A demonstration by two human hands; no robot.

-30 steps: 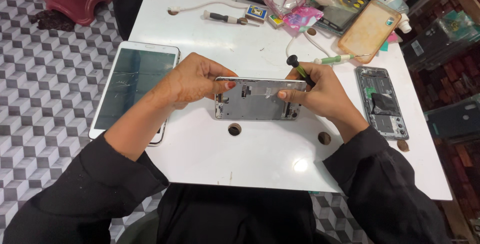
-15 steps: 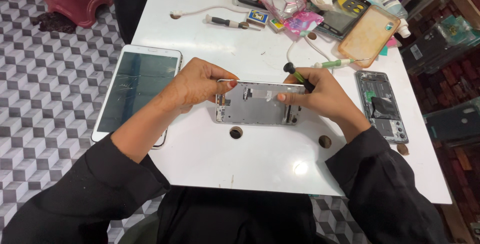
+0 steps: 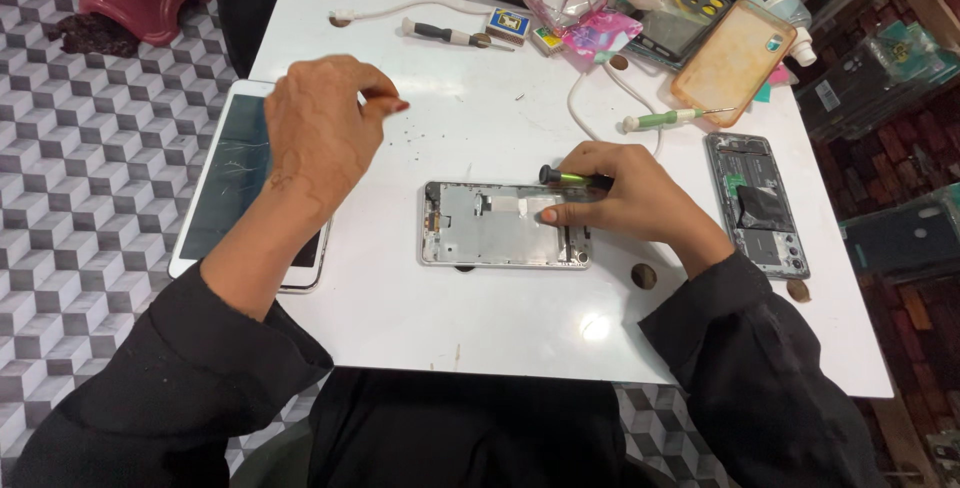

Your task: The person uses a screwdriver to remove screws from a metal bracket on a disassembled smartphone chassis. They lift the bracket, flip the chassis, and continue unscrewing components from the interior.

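While right hand (image 3: pixel 630 203) pins phone frame (image 3: pixel 505 225), gripping screwdriver (image 3: pixel 572 178), left hand (image 3: pixel 320 128) hovers, fingertips pinched, contents unclear; tiny screws (image 3: pixel 415 128) may scatter if brushed.

Left hand (image 3: pixel 322 133) is up off the table, back of the hand toward us, fingers curled in and thumb pinched against the fingertips, a red-painted nail showing at the tip. The forearm is bare up to a black sleeve pushed past the wrist. Right hand (image 3: pixel 625 203) sits low and flat, knuckles up, fingers folded together and pointing left, thumb stretched forward. Its black sleeve covers the wrist, elbow out to the right.
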